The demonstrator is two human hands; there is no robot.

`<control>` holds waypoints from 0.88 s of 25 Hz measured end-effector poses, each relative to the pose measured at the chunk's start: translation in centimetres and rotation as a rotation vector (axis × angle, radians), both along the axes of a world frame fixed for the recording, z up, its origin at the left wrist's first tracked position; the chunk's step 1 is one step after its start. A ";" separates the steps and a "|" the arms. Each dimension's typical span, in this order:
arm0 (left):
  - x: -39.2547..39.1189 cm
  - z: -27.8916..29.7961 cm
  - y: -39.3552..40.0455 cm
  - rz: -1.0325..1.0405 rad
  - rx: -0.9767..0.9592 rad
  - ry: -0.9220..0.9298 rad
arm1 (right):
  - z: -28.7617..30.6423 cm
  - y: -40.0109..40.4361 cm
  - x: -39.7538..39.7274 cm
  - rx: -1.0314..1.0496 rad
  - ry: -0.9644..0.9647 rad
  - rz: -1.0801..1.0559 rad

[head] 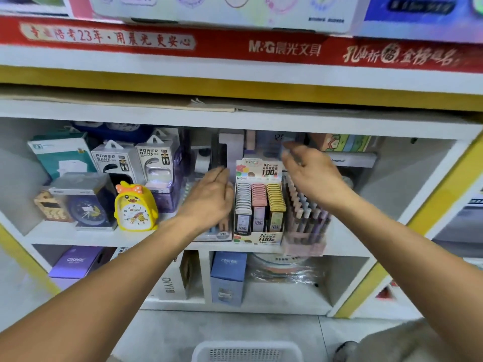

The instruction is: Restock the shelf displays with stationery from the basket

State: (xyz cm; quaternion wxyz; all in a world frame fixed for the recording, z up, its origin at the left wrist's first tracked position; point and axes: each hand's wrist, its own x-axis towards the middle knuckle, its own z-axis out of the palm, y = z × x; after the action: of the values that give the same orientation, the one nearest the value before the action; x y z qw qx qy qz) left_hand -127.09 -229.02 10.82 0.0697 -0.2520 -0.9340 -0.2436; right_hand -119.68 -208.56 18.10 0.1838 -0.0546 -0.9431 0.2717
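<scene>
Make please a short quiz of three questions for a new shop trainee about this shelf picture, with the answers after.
1. True or false: the yellow duck clock stands to the left of the lead refill display box.
2. Multiple choice: the boxes marked POWER BANK are on A) the same shelf as the clock, B) the shelf below, C) the floor.
3. Short answer: where is the white basket?

Key:
1. True.
2. A.
3. On the floor, at the bottom edge of the view, below the left hand and right hand, which both reach to the shelf with fingers open.
</scene>
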 end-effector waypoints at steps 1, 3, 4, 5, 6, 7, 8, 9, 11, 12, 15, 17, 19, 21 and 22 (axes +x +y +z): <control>0.6 0.3 0.5 -0.034 0.002 0.022 | 0.1 1.0 0.5 0.020 -0.038 -0.030; 1.7 0.6 1.7 -0.096 -0.056 0.025 | -0.9 2.0 1.5 0.102 -0.161 -0.019; 2.1 0.5 2.3 -0.115 -0.102 0.024 | -1.5 2.1 1.8 0.164 -0.214 0.004; 2.3 0.3 3.0 -0.129 -0.146 0.029 | -2.2 2.2 2.0 0.233 -0.254 0.023; 2.4 0.1 3.6 -0.143 -0.181 0.037 | -2.8 2.3 1.9 0.298 -0.283 0.031; 2.4 -0.1 4.2 -0.157 -0.206 0.046 | -3.5 2.5 1.9 0.354 -0.310 0.033; 2.3 -0.4 4.6 -0.170 -0.230 0.059 | -4.2 2.8 1.8 0.393 -0.334 0.034; 2.2 -0.8 4.9 -0.180 -0.256 0.075 | -4.8 3.0 1.8 0.416 -0.354 0.037; 1.7 -1.5 5.1 -0.188 -0.307 0.092 | -5.8 3.3 1.9 0.450 -0.382 0.042; 1.5 -1.7 5.1 -0.189 -0.327 0.091 | -6.1 3.4 1.9 0.470 -0.389 0.041; 0.7 -2.5 5.2 -0.196 -0.293 0.093 | -6.4 3.3 1.4 0.486 -0.362 0.041; 0.5 -2.8 5.5 -0.198 -0.276 0.104 | -6.8 3.3 1.2 0.500 -0.343 0.033; 0.4 -2.7 5.2 -0.202 -0.295 0.087 | -6.8 3.3 1.2 0.508 -0.373 0.031; 0.8 -1.8 5.1 -0.193 -0.372 0.029 | -5.9 3.2 1.3 0.508 -0.447 0.029; 1.1 -0.7 5.2 -0.177 -0.426 -0.009 | -5.0 2.8 1.6 0.501 -0.493 0.041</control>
State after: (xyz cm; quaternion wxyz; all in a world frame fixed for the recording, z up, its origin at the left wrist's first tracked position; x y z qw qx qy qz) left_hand -125.95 -223.81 10.13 -0.0109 -0.3407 -0.9389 -0.0473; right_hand -118.10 -205.75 13.13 -0.0471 -0.0528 -0.9974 0.0142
